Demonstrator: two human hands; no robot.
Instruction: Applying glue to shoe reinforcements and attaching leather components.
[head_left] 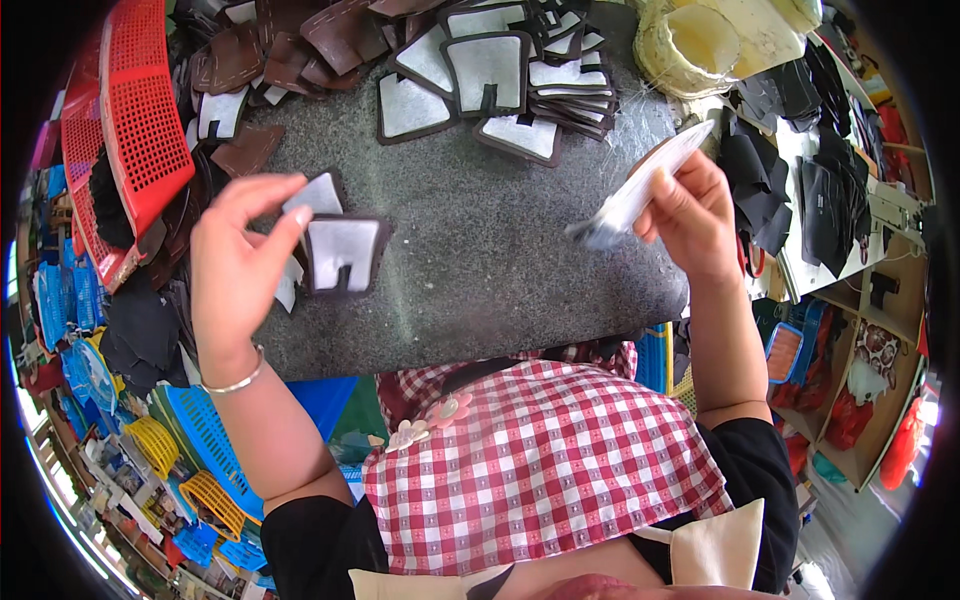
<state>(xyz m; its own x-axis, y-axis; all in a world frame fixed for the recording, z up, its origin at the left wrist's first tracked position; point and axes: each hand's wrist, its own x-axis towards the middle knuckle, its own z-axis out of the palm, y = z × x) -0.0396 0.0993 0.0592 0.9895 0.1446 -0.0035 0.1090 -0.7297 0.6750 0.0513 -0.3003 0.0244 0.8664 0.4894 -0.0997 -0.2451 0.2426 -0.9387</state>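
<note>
My left hand (240, 260) hovers at the left of the dark work surface, thumb and index finger apart. Its fingertips come up to two small leather pieces; whether they touch is unclear. The nearer leather piece (330, 246) lies flat, with a pale grey face, dark border and a notch in one edge. Partly under it lies another pale leather piece (323, 190). On the right, my right hand (695, 210) grips a pale, flat brush (650, 182) by its handle. The brush slants down to the left, and its dark end is blurred, above the surface.
Several notched pieces (487, 75) are piled at the back middle, brown stitched leather (340, 35) at the back left. A red perforated basket (145, 120) stands far left. A yellowed, glue-crusted container (695, 45) sits back right, near black sheets (825, 200). Blue baskets (205, 425) are below left.
</note>
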